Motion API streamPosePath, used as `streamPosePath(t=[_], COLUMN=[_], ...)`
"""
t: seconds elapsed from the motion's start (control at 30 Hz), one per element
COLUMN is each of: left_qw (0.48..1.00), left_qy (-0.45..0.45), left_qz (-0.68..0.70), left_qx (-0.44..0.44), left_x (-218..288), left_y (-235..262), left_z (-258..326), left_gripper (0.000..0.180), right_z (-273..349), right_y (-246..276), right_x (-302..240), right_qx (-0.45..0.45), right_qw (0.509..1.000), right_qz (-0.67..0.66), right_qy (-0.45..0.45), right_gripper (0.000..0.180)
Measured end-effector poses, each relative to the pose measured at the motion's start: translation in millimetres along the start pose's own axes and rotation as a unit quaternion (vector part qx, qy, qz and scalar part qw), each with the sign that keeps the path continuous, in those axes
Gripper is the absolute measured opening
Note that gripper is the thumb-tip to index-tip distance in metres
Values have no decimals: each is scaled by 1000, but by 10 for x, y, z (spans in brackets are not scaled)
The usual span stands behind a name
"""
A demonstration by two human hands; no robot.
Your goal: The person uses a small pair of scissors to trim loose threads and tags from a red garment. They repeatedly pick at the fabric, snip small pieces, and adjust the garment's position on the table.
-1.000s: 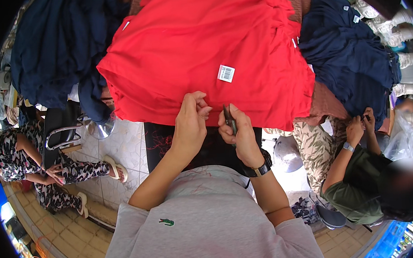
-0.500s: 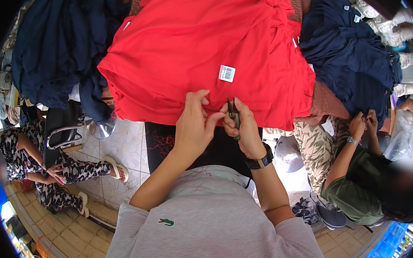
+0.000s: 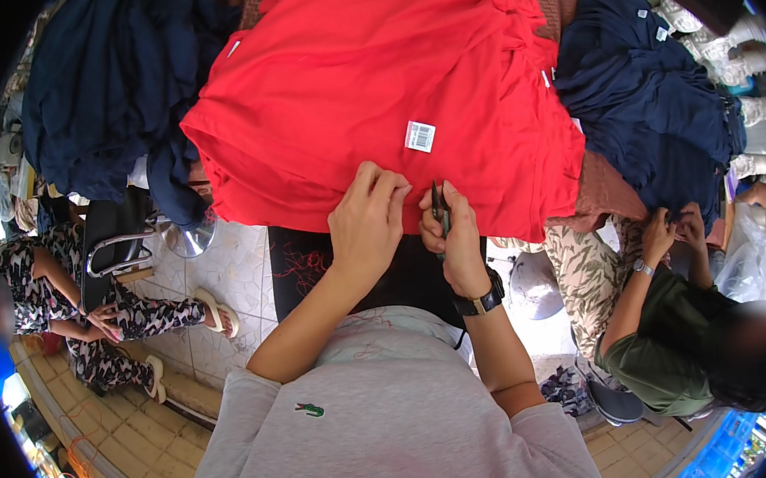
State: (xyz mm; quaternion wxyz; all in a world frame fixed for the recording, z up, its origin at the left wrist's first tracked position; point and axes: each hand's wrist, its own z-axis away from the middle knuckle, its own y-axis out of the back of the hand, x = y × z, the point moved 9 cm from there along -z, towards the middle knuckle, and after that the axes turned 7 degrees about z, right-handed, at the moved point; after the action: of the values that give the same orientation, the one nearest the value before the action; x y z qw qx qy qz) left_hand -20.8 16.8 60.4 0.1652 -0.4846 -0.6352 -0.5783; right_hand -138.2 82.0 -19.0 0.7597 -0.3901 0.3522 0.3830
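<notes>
A heap of red garments (image 3: pixel 324 89) lies in front of me, with a white barcode label (image 3: pixel 420 136) on its near part. Over its near edge, my left hand (image 3: pixel 369 222) is closed, thumb and fingers pressed together. Whatever sits between those fingertips, if anything, is too small to make out. My right hand (image 3: pixel 458 237) grips dark thread snips (image 3: pixel 439 209), blades pointing away from me. The blades look nearly together and stand just right of my left fingertips, apart from them.
Navy garments lie in a pile (image 3: pixel 115 89) at the left and another (image 3: pixel 639 89) at the right. A co-worker in a dark green shirt (image 3: pixel 660 338) handles the right pile's near edge. Someone in patterned clothes sits left by a black chair (image 3: pixel 114 235). Red threads (image 3: pixel 299 264) lie below the heap.
My left thumb has drawn in against its fingers, and that hand has shifted slightly away from me. The snips have turned a little, and their blades appear closer together.
</notes>
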Motion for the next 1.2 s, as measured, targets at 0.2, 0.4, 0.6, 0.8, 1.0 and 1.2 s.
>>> streamPosePath(t=[0.2,0.4,0.6,0.8,1.0,1.2], left_qw=[997,986,996,992,988,986], left_qy=[19,37,33,35,29,22], left_qz=[77,155,81,124,152,165], left_qx=[22,39,26,15,22,13], left_x=[-149,-212,-209,-228,-233,-274], left_y=[92,117,149,144,165,160], left_z=[62,107,104,142,149,168], left_gripper=[8,5,4,6,6,6], right_z=[40,65,24,-3,-28,-54], right_y=[-58,-226,-263,-278,-296,-354], right_x=[-21,-60,-69,-43,-97,-162], right_qx=[-54,-90,-81,-94,-60,-53], right_qw=[998,991,981,961,952,948], right_qz=[34,96,178,259,299,309], right_qy=[-16,-25,-16,8,26,58], right_gripper=[45,48,50,52,50,49])
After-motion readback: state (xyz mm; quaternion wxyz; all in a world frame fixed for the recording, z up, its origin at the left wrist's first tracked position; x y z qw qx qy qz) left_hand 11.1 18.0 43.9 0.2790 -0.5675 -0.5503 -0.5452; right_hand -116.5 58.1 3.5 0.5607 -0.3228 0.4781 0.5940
